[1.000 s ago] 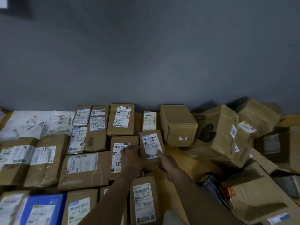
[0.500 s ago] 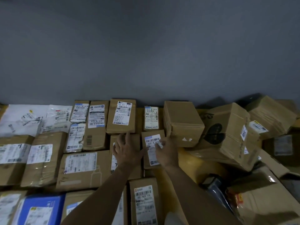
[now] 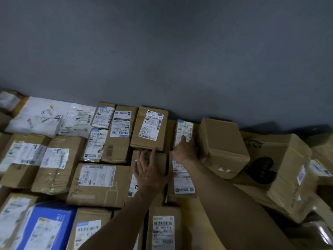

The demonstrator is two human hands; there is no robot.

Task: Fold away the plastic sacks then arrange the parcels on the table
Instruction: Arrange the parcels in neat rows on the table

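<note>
Rows of brown labelled parcels lie flat on the wooden table (image 3: 189, 206) against a grey wall. My left hand (image 3: 149, 170) rests flat with spread fingers on a brown parcel marked "79" (image 3: 134, 186). My right hand (image 3: 185, 149) reaches further back. Its fingertips touch the label of a small narrow parcel (image 3: 185, 128) by the wall, next to a plain cardboard box (image 3: 223, 141). Under my right forearm lies another small labelled parcel (image 3: 182, 179). No plastic sack is in either hand.
White plastic mailers (image 3: 41, 116) lie at the back left. A blue box (image 3: 48, 222) sits at the front left. On the right, a big box with a black logo (image 3: 281, 168) leans on a loose heap of cartons. A dark shiny packet (image 3: 313, 231) lies at the far right front.
My right hand left the small middle-row parcel and went forward to the narrow parcel by the wall. My left hand stayed flat on the "79" parcel.
</note>
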